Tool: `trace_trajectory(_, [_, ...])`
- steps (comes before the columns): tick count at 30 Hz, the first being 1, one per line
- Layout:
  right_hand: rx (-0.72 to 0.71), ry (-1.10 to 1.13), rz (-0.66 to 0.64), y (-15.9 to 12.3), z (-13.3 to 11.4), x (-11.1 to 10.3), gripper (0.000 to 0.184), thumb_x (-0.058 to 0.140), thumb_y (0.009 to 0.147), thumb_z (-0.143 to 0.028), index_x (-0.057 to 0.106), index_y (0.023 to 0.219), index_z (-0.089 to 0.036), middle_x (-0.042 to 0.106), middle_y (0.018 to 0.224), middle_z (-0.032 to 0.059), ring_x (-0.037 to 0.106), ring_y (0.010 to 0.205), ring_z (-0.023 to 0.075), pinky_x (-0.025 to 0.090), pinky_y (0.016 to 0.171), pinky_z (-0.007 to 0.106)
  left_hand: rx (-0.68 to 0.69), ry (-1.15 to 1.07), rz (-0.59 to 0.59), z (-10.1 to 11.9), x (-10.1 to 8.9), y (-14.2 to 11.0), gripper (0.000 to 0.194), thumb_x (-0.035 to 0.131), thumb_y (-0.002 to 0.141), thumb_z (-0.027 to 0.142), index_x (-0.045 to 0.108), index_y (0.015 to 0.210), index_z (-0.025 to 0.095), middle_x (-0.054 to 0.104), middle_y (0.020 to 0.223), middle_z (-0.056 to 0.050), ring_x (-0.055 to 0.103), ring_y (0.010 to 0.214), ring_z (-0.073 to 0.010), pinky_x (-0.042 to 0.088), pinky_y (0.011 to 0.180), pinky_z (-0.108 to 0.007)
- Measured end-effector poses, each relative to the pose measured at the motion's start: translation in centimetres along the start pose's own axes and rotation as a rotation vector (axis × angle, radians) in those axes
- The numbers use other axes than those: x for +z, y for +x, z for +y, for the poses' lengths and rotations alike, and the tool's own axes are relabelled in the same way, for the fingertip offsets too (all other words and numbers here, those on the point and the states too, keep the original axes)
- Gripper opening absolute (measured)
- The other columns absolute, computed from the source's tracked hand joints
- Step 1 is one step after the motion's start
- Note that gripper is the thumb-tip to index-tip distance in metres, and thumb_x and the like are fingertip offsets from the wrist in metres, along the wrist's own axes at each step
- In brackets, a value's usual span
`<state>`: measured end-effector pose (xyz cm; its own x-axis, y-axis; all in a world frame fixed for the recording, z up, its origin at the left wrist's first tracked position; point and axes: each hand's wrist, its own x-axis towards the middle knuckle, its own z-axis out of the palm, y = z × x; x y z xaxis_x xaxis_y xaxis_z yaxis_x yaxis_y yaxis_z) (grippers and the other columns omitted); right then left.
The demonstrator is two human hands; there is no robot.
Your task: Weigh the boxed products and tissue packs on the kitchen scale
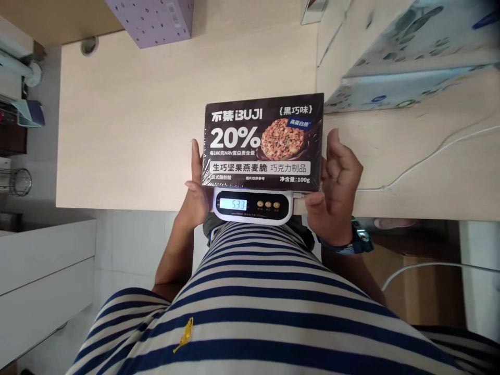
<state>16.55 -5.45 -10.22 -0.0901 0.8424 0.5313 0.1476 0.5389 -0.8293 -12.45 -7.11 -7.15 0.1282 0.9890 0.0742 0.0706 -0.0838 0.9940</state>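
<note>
A dark brown box of chocolate oat crisps (262,143) in shiny wrap lies flat on a white kitchen scale (253,214), hiding most of its platform. The scale's lit display seems to read 5.33, beside several gold buttons. My left hand (198,200) is at the box's left edge, fingers stretched upward and thumb raised; whether it touches the box I cannot tell. To the right of the box is my right hand (336,187), palm turned inward with fingers loosely spread and nothing gripped. Its thumb lies close to the box's lower right corner.
The pale wooden table (128,130) carries a purple patterned box (160,23) at the back. Floral-printed packages (410,67) stand at the right. A white cable (422,156) runs across the table toward the scale. White drawers (47,281) are at the lower left.
</note>
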Motion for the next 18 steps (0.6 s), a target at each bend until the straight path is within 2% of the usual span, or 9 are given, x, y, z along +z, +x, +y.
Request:
trace_trajectory(5, [0.042,0.026,-0.016,-0.1,0.7,-0.1,0.104,0.066,0.084,-0.091,0.034,0.17,-0.042,0.035,0.184,0.0046,0.038,0.17,0.0382,0.046,0.132,0.067,0.04,-0.099,-0.01,0.1,0.3,0.1,0.097,0.013,0.094,0.096,0.009,0.178,0.048,0.02,0.19,0.002,0.009,0.179,-0.0319,0.021,0.146,-0.061])
trace_trajectory(10, [0.192,0.077,0.113,-0.2,-0.2,0.0,0.109,0.076,0.074,-0.092,0.047,0.162,-0.034,0.035,0.183,0.009,0.023,0.175,0.0429,0.051,0.126,0.074,0.043,-0.136,-0.01,0.2,0.5,0.3,0.101,0.015,0.091,0.099,0.014,0.178,0.049,0.016,0.191,0.005,0.003,0.179,-0.0337,0.02,0.146,-0.063])
trace_trajectory(13, [0.259,0.116,0.14,-0.4,-0.6,0.0,0.115,0.079,0.068,-0.093,0.047,0.162,-0.034,0.029,0.185,0.0081,0.02,0.176,0.0429,0.053,0.125,0.072,0.058,-0.141,0.0,0.2,0.6,0.3,0.1,0.016,0.09,0.1,0.018,0.177,0.051,0.016,0.191,0.008,0.003,0.179,-0.0344,0.02,0.146,-0.064])
trace_trajectory(16, [0.298,0.118,0.142,-0.4,-1.2,0.1,0.113,0.08,0.069,-0.091,0.047,0.162,-0.036,0.026,0.187,0.0056,0.021,0.176,0.0416,0.053,0.127,0.069,0.068,-0.152,0.016,0.2,0.7,0.4,0.098,0.015,0.09,0.101,0.025,0.175,0.053,0.019,0.189,0.01,0.006,0.179,-0.0348,0.021,0.145,-0.065])
trace_trajectory(18, [0.28,0.108,0.133,-0.2,-1.5,0.2,0.106,0.077,0.077,-0.087,0.045,0.165,-0.036,0.025,0.188,0.0053,0.02,0.176,0.0398,0.052,0.129,0.067,0.065,-0.165,0.041,0.2,0.9,0.5,0.099,0.015,0.089,0.101,0.03,0.173,0.051,0.026,0.188,0.009,0.007,0.179,-0.0348,0.022,0.145,-0.064])
